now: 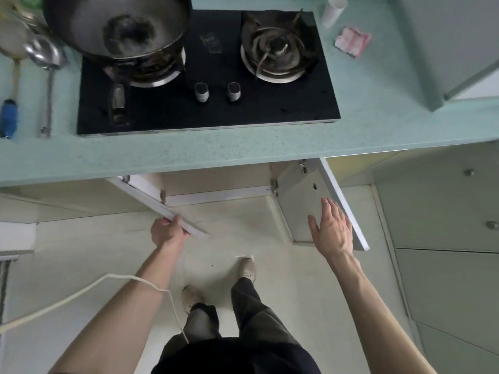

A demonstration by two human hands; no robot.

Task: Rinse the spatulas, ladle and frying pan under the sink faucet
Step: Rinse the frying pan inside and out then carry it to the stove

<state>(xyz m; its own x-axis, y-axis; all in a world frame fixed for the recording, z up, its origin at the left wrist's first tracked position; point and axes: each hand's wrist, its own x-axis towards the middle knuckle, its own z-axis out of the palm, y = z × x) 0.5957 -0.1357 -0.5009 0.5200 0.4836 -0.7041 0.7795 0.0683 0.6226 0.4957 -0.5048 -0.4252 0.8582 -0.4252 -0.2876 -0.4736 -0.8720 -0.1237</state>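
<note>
A dark frying pan (118, 25) stands on the left burner of the black hob, its handle (117, 101) pointing toward me. On the counter to its left lie a steel ladle (44, 54) and a spatula with a blue grip (9, 117). Below the counter, my left hand (166, 230) grips the edge of the left cabinet door (151, 201). With fingers straight, my right hand (333, 228) lies against the inner face of the right cabinet door (305, 190). Both doors stand open.
The pale green counter (243, 147) carries the two-burner hob (210, 109), with a white cup (333, 10) and a pink cloth (352, 40) at the back right. A white cord (81, 291) crosses my left forearm. Drawers (445, 211) line the right side. My feet stand on the pale floor.
</note>
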